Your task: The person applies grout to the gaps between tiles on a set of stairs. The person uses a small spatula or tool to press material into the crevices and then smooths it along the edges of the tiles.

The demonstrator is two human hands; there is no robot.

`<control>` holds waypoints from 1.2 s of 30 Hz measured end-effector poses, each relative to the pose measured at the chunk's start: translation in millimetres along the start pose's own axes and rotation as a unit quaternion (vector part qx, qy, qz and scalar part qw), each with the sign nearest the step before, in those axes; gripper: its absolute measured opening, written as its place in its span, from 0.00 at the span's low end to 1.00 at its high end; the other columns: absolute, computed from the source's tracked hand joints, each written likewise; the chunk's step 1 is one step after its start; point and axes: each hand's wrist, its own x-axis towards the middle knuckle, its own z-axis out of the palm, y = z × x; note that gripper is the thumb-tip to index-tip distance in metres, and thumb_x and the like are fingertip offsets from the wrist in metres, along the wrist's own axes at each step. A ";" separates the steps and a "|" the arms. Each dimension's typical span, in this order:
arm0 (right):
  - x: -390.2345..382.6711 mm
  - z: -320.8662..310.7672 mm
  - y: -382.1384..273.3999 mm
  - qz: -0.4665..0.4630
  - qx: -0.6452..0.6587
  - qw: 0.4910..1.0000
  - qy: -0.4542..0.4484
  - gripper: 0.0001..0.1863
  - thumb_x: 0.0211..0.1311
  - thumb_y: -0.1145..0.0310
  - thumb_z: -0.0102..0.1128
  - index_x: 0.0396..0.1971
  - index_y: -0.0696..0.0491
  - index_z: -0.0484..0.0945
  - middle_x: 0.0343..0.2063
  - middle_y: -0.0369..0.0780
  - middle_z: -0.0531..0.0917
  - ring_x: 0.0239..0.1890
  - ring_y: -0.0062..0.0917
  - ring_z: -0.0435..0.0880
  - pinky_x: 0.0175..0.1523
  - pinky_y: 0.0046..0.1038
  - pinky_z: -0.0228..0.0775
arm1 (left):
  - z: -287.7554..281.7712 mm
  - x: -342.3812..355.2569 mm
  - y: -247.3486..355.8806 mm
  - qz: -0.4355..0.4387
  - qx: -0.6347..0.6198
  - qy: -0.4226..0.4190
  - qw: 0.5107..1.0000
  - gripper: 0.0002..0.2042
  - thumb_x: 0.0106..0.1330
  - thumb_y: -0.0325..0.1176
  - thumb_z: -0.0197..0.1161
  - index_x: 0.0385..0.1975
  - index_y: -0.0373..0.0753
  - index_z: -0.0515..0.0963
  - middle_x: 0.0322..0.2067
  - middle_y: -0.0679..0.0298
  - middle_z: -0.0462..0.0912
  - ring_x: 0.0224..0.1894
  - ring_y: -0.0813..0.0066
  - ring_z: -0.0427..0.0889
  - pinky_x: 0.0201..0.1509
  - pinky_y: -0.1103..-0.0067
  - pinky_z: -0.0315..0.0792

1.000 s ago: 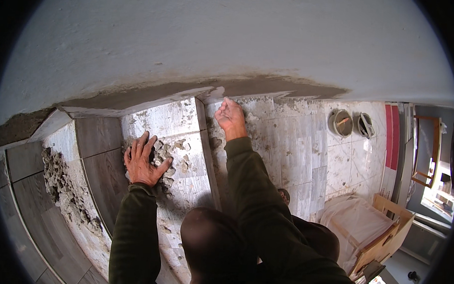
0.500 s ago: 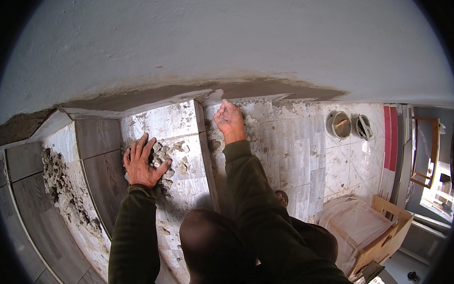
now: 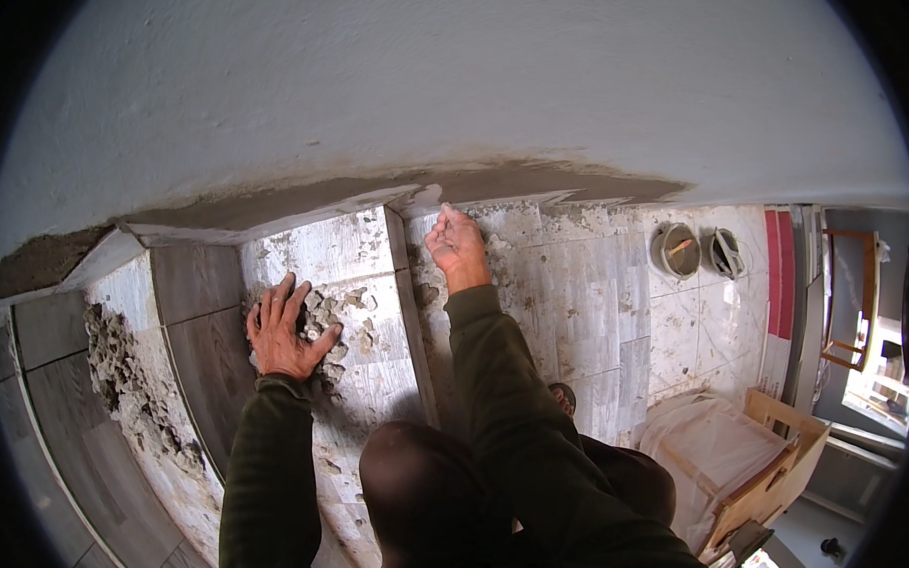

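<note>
My left hand [image 3: 283, 333] leans on a tiled step [image 3: 373, 311], its fingers spread wide. Crumbled lumps of mortar [image 3: 321, 314] lie beside the thumb and under the palm's edge. Farther right, my right hand [image 3: 457, 246] is at the foot of the wall [image 3: 501, 85], just beyond the step's edge. Its fingers are curled and pressed together, their tips close to a pale patch in the damp grey mortar band [image 3: 518, 178]. Whatever those fingers may pinch is too small or hidden to make out.
More mortar rubble [image 3: 121, 363] covers the neighbouring step on the left. Two buckets [image 3: 677, 252] [image 3: 724, 253] stand on the floor at right. Nearer, a wooden frame [image 3: 768, 485] is partly draped with clear plastic sheeting [image 3: 689, 442]. My knee [image 3: 413, 483] is below the hands.
The picture has shifted very slightly. Both hands keep almost the same places and finger shapes.
</note>
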 end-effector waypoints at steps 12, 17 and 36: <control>-8.8 2.5 -1.0 0.000 -0.009 1.000 -0.018 0.06 0.58 0.71 0.63 0.29 0.51 0.73 0.25 0.33 0.72 0.26 0.19 0.69 0.32 0.22 0.63 | -0.8 0.5 1.3 0.001 0.000 0.000 1.000 0.37 0.46 0.58 0.66 0.59 0.50 0.70 0.65 0.65 0.63 0.68 0.59 0.58 0.70 0.58 0.43; -16.6 8.4 -2.2 0.001 -0.012 1.000 -0.011 0.05 0.59 0.71 0.62 0.28 0.51 0.73 0.24 0.33 0.72 0.26 0.19 0.68 0.32 0.22 0.62 | -1.9 0.4 1.9 -0.003 0.001 -0.005 1.000 0.37 0.46 0.58 0.66 0.59 0.50 0.70 0.65 0.65 0.63 0.68 0.58 0.57 0.70 0.58 0.43; -24.6 14.8 -3.7 0.009 -0.035 0.999 0.003 0.06 0.59 0.69 0.63 0.27 0.47 0.73 0.22 0.29 0.71 0.23 0.16 0.67 0.29 0.20 0.59 | -2.2 0.7 1.7 -0.006 0.005 -0.017 1.000 0.38 0.47 0.60 0.65 0.60 0.50 0.69 0.66 0.66 0.62 0.69 0.58 0.56 0.70 0.57 0.43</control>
